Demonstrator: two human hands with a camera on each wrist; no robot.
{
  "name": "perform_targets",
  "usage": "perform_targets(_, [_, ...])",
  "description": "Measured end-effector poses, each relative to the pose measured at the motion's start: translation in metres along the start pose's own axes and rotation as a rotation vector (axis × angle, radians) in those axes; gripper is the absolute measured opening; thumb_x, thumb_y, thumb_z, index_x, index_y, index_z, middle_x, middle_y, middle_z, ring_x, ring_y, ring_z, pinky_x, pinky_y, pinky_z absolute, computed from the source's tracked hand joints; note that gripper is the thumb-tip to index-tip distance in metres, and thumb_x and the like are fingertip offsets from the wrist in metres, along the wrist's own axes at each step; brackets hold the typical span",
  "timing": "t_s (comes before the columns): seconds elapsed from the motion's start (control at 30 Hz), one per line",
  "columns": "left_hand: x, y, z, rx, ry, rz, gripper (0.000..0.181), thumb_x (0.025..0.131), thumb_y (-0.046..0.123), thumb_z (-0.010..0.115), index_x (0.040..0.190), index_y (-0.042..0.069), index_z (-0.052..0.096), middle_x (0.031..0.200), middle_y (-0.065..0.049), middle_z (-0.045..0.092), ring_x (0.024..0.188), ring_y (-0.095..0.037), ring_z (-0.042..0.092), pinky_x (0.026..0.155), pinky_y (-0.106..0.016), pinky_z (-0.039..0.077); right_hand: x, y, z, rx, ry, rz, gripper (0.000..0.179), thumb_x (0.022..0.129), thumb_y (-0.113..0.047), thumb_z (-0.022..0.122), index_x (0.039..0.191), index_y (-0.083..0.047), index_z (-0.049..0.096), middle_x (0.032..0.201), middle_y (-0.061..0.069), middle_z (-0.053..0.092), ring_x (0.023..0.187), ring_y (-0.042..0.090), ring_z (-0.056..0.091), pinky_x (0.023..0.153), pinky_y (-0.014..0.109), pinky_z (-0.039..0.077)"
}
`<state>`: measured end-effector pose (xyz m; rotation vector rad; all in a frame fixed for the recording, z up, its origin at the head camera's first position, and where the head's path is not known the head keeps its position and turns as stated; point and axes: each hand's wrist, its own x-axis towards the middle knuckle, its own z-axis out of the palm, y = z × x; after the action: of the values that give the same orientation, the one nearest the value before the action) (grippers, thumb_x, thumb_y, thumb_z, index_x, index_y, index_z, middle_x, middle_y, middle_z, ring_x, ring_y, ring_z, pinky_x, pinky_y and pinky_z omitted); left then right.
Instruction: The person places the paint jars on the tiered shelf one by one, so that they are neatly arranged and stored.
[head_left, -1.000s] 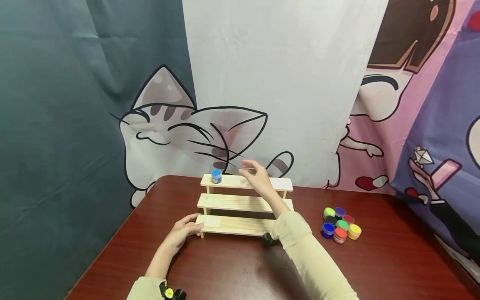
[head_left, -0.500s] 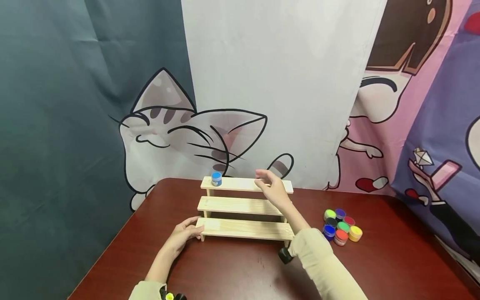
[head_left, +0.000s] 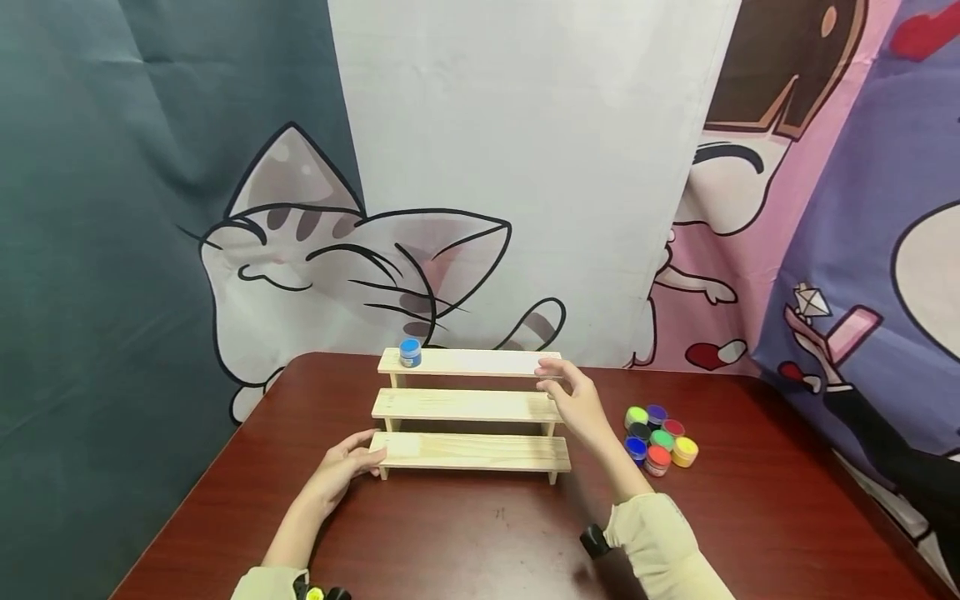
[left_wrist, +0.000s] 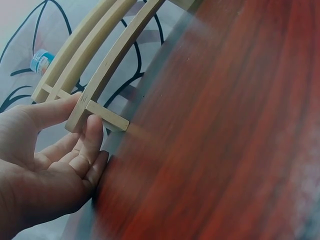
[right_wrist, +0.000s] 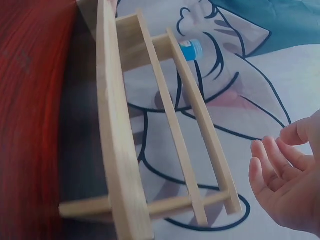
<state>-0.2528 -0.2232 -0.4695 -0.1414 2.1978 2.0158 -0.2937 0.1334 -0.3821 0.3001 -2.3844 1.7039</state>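
Note:
A three-tier wooden display stand (head_left: 480, 450) rises in steps on the table. At the left end of its top shelf sits a small blue paint jar (head_left: 410, 354), which also shows in the right wrist view as a jar (right_wrist: 190, 50) beyond the slats. My left hand (head_left: 337, 477) grips the left end of the lowest shelf, thumb over the board and fingers under it, as the left wrist view shows a hand (left_wrist: 60, 155) at the board's corner. Near the stand's right end, my right hand (head_left: 579, 404) is raised with loosely bent fingers, holding nothing.
Several lidded paint jars (head_left: 662, 442) in green, blue, black, red and yellow stand clustered on the dark red table (head_left: 480, 542), right of the stand. A curtain (head_left: 525, 167) with a cartoon cat hangs behind the table.
My right hand has moved right and slightly down, away from the blue paint jar, along the top shelf to the stand's right end. The left hand keeps its grip.

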Motion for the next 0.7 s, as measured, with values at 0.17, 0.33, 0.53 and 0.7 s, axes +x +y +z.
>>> perform_targets(0.17, [-0.001, -0.001, -0.002, -0.008, 0.0, 0.0, 0.067, 0.088, 0.009, 0.066, 0.145, -0.007, 0.035, 0.068, 0.01, 0.06, 0.064, -0.007, 0.058, 0.072, -0.021, 0.049, -0.011, 0.007, -0.015, -0.004, 0.011, -0.007, 0.032, 0.096, 0.0, 0.051, 0.127, 0.001, 0.058, 0.117, 0.024, 0.065, 0.089, -0.001, 0.062, 0.079, 0.016, 0.05])
perform_targets(0.33, [-0.003, 0.0, -0.001, -0.005, -0.005, 0.004, 0.067, 0.089, 0.01, 0.066, 0.145, -0.007, 0.034, 0.068, 0.01, 0.06, 0.065, -0.007, 0.058, 0.073, -0.021, 0.048, -0.023, 0.014, -0.032, -0.037, 0.015, 0.003, 0.03, 0.097, -0.005, 0.055, 0.127, -0.001, 0.058, 0.118, 0.023, 0.065, 0.092, 0.0, 0.063, 0.083, 0.02, 0.053])
perform_targets(0.53, [0.0, -0.002, -0.002, 0.0, -0.004, 0.005, 0.066, 0.09, 0.01, 0.065, 0.146, -0.005, 0.034, 0.067, 0.01, 0.06, 0.065, -0.007, 0.059, 0.074, -0.021, 0.048, -0.033, 0.021, -0.05, -0.045, 0.033, 0.013, 0.03, 0.098, -0.003, 0.05, 0.127, -0.001, 0.057, 0.117, 0.023, 0.065, 0.089, -0.005, 0.063, 0.083, 0.016, 0.052])
perform_targets(0.7, [0.001, -0.001, -0.002, 0.006, -0.008, -0.006, 0.065, 0.091, 0.01, 0.064, 0.147, -0.005, 0.033, 0.067, 0.01, 0.06, 0.065, -0.008, 0.059, 0.074, -0.021, 0.049, -0.042, 0.029, -0.061, -0.033, 0.063, 0.001, 0.029, 0.098, -0.001, 0.05, 0.126, 0.003, 0.057, 0.112, 0.019, 0.067, 0.086, -0.008, 0.062, 0.08, 0.014, 0.052])
